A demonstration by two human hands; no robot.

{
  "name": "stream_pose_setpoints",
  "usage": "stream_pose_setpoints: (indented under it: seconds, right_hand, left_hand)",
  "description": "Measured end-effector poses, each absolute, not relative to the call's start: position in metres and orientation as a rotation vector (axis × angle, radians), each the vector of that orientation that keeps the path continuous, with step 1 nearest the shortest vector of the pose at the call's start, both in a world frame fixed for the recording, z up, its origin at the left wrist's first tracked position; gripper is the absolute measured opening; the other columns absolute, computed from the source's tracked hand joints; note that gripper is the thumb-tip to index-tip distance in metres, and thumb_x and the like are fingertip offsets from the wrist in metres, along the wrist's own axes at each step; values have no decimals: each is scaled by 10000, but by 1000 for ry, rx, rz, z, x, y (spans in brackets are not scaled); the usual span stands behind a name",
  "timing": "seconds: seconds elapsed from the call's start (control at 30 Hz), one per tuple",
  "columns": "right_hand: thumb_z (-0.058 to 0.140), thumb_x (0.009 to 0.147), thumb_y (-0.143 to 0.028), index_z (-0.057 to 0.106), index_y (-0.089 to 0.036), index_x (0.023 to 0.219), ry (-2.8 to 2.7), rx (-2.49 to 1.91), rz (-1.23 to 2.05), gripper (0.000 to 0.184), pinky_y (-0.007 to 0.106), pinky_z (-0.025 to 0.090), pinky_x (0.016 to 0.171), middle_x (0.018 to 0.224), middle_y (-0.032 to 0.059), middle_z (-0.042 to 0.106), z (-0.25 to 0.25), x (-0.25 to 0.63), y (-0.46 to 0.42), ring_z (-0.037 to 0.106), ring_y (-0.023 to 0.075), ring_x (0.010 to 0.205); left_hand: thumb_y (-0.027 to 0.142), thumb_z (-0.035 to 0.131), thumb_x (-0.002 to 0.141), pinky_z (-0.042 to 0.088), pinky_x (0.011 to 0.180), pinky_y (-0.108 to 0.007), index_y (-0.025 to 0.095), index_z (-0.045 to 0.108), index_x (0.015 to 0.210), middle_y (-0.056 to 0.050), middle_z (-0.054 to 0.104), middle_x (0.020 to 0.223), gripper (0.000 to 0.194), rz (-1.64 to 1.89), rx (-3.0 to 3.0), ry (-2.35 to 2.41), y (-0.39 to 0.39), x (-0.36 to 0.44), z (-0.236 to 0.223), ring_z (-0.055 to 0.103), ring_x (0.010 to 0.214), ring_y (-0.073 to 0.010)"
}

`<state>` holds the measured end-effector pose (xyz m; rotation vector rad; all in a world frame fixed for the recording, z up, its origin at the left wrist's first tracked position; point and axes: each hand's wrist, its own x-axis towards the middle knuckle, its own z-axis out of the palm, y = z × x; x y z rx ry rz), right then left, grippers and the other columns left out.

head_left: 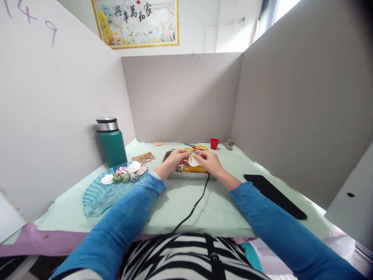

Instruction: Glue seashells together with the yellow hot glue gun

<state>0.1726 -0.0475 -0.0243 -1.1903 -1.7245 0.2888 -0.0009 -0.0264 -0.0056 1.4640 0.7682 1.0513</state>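
Note:
Over a metal tray (186, 176), both hands meet at a white seashell (193, 161). My right hand (210, 161) pinches its right side. The fingers of my left hand (176, 157) are closed at its upper left edge. Some yellow shows on the shell near the fingertips, too small to make out. Below the hands, the tray holds a long yellow-orange piece (196, 169) and several small shells (180, 168). My wrists and fingers hide part of the tray's contents.
At the left, a blue glass dish (99, 196) bears several shells, with a green bottle (111, 147) behind it. Cardboard (143, 157), scissors (201, 147) and a red cup (214, 144) lie farther back. A black cord (194, 210) crosses the front; a black slab (274, 195) lies right.

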Motion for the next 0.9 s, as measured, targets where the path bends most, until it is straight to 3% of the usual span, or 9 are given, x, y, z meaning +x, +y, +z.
stream_pose_setpoints:
  seconds: [0.5, 0.9]
  right_hand:
    - [507, 792, -459, 593, -185, 607, -1686, -1202, 321, 342, 267, 338, 571, 578, 12, 584, -23, 173, -48, 501, 155, 605]
    - [465, 826, -459, 557, -184, 606, -1680, -1189, 315, 364, 271, 320, 558, 578, 8, 561, -21, 175, -48, 484, 148, 587]
  left_hand:
    - [208, 775, 682, 530, 643, -276, 89, 688, 853, -59, 689, 736, 226, 1037, 1464, 785, -26, -1, -5, 638, 631, -131]
    - [354, 808, 648, 524, 602, -256, 87, 709, 799, -68, 680, 742, 323, 984, 1504, 780, -22, -1, -9, 623, 629, -126]
